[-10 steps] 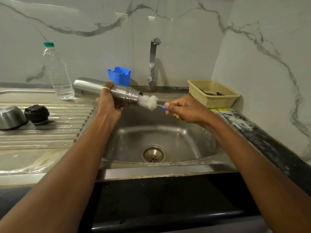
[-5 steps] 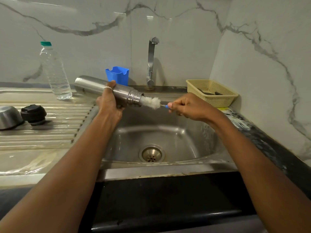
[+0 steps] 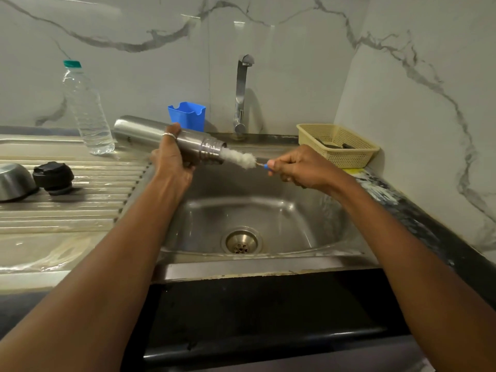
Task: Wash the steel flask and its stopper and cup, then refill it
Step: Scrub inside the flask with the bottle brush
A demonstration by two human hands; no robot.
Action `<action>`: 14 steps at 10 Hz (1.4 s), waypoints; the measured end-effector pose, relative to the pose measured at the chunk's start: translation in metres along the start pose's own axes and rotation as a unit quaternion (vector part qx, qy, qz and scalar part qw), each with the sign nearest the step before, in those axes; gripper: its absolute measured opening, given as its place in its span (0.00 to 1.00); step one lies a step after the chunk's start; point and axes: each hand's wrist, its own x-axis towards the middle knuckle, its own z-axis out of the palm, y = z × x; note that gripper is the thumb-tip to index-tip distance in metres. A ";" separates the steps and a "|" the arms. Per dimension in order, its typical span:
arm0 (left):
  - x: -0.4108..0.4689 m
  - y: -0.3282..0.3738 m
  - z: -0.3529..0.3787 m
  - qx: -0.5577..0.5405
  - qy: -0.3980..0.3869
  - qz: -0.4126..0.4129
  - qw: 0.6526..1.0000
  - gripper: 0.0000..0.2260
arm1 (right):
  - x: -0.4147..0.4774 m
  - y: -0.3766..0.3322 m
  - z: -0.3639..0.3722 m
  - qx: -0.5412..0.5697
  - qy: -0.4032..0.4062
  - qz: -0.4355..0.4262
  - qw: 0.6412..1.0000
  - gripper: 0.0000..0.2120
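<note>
Veined marble walls [image 3: 295,63], ribbed steel desk [image 3: 80,210]; left hand [image 3: 171,163] fingers clamp the cylindrical steel flask [image 3: 139,132]; right hand [image 3: 303,170] fingers pinch a fluffy white brush [image 3: 239,158].

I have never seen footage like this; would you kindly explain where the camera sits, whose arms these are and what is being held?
There is no machine here: a person wears one wide-angle camera on the head, looking forward and down, so both arms are their own. The left hand grips a cylindrical steel flask, held roughly level above the edge of a stainless steel sink. The right hand grips the blue handle of a white fluffy bottle brush, whose head is at the flask's open mouth. On the ribbed draining board to the left lie a round black stopper and a rounded steel cup, with a clear green-capped plastic bottle standing behind. A blue plastic holder, a steel tap and a cream plastic basket sit at the back.
</note>
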 end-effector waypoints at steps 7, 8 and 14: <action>-0.004 -0.021 0.007 0.020 -0.048 -0.015 0.999 0.21 | -0.007 -0.027 0.056 -0.372 0.151 -0.248 0.882 0.09; 0.000 -0.012 0.004 0.019 -0.032 -0.003 0.999 0.20 | -0.006 -0.031 0.039 0.044 0.002 0.058 0.997 0.17; 0.002 -0.020 0.005 0.044 -0.066 -0.009 0.997 0.20 | -0.008 -0.035 0.042 0.192 -0.054 0.182 0.963 0.20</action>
